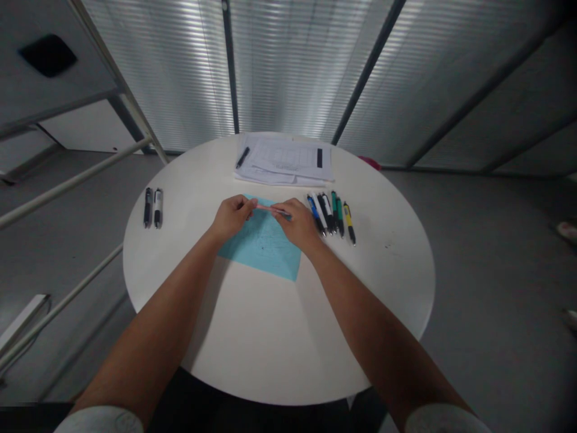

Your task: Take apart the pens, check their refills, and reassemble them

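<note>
Above a light blue sheet of paper [265, 252], my left hand [232, 218] and my right hand [295, 225] meet over its upper part. Between them runs a slim pink pen [270, 209] with a blue-tinted end, held nearly level. My right hand's fingers wrap its right part, and my left fingertips pinch its pink end. Faint dark marks show on the blue sheet. Part of the pen is hidden by my fingers, and I cannot tell whether it is capped.
The round white table [360, 288] holds a row of several pens [331, 216] right of my right hand. Two black-and-silver pens [152, 208] lie to the left. Stacked printed papers [283, 159] with a black pen [242, 157] lie at the far edge. A red object [370, 162] shows behind the table.
</note>
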Demonstrator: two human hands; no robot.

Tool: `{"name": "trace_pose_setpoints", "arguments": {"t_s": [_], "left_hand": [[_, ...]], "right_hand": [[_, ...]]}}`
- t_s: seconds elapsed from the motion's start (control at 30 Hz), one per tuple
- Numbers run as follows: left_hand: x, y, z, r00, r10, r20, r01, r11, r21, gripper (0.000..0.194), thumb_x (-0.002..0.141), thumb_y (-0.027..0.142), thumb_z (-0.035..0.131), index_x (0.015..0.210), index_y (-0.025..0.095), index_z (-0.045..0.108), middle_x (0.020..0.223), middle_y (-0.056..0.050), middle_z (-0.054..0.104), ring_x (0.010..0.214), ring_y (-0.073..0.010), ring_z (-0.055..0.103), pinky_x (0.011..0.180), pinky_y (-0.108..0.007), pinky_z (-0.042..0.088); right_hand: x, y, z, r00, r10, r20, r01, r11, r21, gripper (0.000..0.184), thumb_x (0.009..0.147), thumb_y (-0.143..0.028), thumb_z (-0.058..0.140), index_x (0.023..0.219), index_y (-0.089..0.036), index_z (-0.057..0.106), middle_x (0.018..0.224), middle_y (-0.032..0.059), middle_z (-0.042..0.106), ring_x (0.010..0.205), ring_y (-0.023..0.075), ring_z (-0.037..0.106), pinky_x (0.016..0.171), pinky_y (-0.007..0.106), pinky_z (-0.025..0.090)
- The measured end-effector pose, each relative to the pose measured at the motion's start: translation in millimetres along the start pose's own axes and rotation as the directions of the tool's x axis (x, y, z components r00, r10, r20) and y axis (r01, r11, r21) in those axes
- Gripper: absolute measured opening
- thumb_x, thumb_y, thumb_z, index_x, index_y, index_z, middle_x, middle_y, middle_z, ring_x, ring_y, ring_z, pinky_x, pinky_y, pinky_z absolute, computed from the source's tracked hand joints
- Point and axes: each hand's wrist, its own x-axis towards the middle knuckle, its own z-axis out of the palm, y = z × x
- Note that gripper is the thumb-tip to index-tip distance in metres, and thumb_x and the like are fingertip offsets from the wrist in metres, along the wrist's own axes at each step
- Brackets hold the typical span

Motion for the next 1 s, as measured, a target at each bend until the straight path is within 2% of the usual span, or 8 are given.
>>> {"name": "trace_pose_setpoints", "arguments": {"t_s": [0.13,0.3,0.57,0.67,0.83,1.0], "left_hand": [[0.4,-0.6,0.8,1.000,0.009,-0.003,-0.009,1.000,-0.015,0.038,0.085,0.048,0.060,0.064,0.016,0.059,0.056,-0.001,0.057,0.052,-0.0105,0.046,0.053,-0.025,0.034],[3.1,-2.1,2.0,1.000,-0.010,-0.008,0.009,0.982,-0.189,0.021,0.077,0.036,0.069,0.075,0.015,0.066,0.064,-0.001,0.061,0.057,-0.0112,0.051,0.056,-0.025,0.038],[2.2,-0.3,1.9,1.000,0.019,0.001,-0.017,0.951,-0.310,0.020,0.077,0.034,0.070,0.076,0.015,0.066,0.059,0.001,0.055,0.053,-0.0095,0.045,0.052,-0.024,0.034],[2.1,1.0,2.6,1.000,0.006,0.006,-0.004,0.934,-0.357,0.016,0.075,0.030,0.070,0.080,0.015,0.066,0.061,0.001,0.057,0.051,-0.0092,0.045,0.050,-0.024,0.034],[2.6,1.4,3.6,0.999,-0.049,-0.008,0.043,0.936,-0.351,0.015,0.073,0.028,0.071,0.075,0.015,0.062,0.064,-0.002,0.062,0.052,-0.0093,0.047,0.051,-0.024,0.036],[3.5,-2.7,3.0,0.999,-0.048,-0.005,0.045,0.966,-0.256,0.028,0.077,0.040,0.070,0.068,0.015,0.062,0.060,-0.002,0.059,0.051,-0.0095,0.045,0.051,-0.025,0.034]], "right_hand": [[-0.8,-0.3,-0.1,1.000,-0.019,-0.010,0.020,0.999,0.034,0.017,0.090,-0.028,0.063,0.103,-0.024,0.073,0.098,0.0053,0.068,0.093,0.0205,0.063,0.085,0.036,0.048],[-1.5,1.6,2.9,1.000,-0.001,-0.009,0.002,0.995,0.105,0.018,0.090,-0.030,0.062,0.105,-0.021,0.067,0.099,0.0055,0.069,0.092,0.0199,0.064,0.082,0.033,0.049],[0.0,-0.6,-0.2,0.996,-0.054,0.071,0.051,0.998,0.040,0.021,0.097,-0.036,0.052,0.099,-0.023,0.069,0.093,0.0044,0.071,0.089,0.0194,0.063,0.081,0.032,0.046],[-0.5,-1.5,-0.6,0.998,-0.042,0.056,0.040,0.998,0.046,0.021,0.096,-0.037,0.053,0.099,-0.024,0.069,0.092,0.0045,0.069,0.088,0.0190,0.063,0.080,0.032,0.047],[-0.8,-0.5,1.0,1.000,-0.020,-0.002,0.021,0.996,0.085,0.016,0.093,-0.035,0.058,0.097,-0.023,0.069,0.096,0.0047,0.067,0.089,0.0180,0.062,0.080,0.031,0.048],[-0.8,-1.7,-0.3,0.999,-0.033,-0.024,0.034,0.998,0.055,0.009,0.090,-0.029,0.063,0.094,-0.023,0.067,0.094,0.0041,0.066,0.091,0.0192,0.061,0.082,0.033,0.047]]}}
